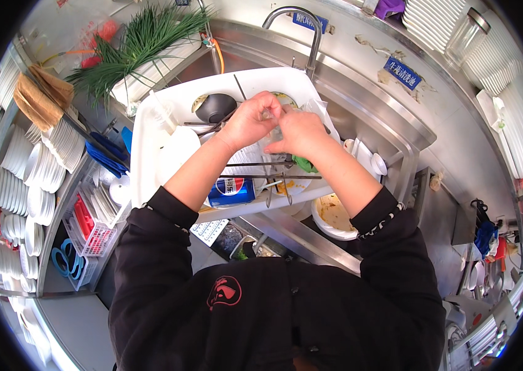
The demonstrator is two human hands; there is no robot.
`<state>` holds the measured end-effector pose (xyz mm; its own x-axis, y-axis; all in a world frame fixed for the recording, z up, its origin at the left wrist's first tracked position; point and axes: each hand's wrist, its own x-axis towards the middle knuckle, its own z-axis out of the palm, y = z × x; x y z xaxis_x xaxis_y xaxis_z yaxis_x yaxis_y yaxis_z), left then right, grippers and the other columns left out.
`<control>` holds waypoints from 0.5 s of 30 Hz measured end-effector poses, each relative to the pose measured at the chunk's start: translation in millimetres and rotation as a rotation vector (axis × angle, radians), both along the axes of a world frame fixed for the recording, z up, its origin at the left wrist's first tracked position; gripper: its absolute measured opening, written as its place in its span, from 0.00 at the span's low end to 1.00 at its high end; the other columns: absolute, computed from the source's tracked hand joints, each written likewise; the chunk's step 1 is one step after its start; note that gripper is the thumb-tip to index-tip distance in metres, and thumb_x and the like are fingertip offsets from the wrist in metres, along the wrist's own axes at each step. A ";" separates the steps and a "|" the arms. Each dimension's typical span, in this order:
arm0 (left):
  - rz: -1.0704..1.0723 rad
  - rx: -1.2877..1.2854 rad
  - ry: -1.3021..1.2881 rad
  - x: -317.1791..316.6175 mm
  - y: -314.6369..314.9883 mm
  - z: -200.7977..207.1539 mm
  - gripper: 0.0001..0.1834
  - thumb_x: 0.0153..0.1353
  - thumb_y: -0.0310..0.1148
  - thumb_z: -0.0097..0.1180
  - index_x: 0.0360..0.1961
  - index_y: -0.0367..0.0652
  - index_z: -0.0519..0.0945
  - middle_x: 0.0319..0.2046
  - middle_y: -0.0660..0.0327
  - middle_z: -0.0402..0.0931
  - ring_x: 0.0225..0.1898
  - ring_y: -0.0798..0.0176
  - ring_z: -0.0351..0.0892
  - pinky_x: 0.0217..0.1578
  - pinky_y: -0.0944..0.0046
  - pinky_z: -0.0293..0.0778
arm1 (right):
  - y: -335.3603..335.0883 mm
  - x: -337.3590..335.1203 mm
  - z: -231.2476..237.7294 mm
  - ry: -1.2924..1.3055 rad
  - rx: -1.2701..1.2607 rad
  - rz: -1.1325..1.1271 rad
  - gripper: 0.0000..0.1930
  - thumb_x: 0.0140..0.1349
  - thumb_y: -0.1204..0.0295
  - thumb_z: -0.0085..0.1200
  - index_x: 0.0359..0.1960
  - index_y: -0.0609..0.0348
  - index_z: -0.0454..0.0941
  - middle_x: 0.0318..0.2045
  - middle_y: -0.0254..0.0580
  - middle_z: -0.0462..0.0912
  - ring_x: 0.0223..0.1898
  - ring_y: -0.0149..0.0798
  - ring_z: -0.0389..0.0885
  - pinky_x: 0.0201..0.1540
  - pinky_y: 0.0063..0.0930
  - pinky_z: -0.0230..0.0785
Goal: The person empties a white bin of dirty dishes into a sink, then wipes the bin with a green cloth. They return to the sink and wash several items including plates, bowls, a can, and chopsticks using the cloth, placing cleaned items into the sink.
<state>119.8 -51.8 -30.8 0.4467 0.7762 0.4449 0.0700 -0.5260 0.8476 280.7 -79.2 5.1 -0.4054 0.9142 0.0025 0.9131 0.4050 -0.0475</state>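
Above a large white plastic tub (141, 148), my left hand (250, 122) and my right hand (301, 131) meet with fingers closed. Something clear and crumpled-looking shows between them, too covered by the fingers to name. Used tableware fills the tub: a black bowl (217, 109) at the back left, white dishes (179, 151) on the left, and dark chopsticks (249, 164) lying crosswise below my hands. A blue drink can (231, 193) lies by the tub's near edge. Just under my right hand is a green scrap (304, 164).
The tub rests over a steel sink (366, 86) with a curved faucet (317, 37) behind. Long green stalks (144, 46) lie on a white container at the far left. Plate stacks (42, 167) line the left shelves. A soiled white bowl (333, 216) sits near my right forearm.
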 end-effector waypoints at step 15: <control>-0.203 -0.106 -0.408 10.8 -3.5 15.1 0.17 0.55 0.15 0.54 0.43 0.45 0.72 0.55 0.61 0.65 0.55 0.68 0.67 0.54 0.66 0.65 | -1.8 22.1 2.9 0.341 0.174 -0.116 0.15 0.53 0.54 0.56 0.37 0.45 0.84 0.28 0.38 0.83 0.34 0.46 0.82 0.38 0.40 0.74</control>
<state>130.6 -55.3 -15.7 0.3994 0.7421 0.5383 -0.3757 -0.4032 0.8345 302.7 -81.1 8.0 -0.2487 0.9278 0.2780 0.8971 0.3289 -0.2951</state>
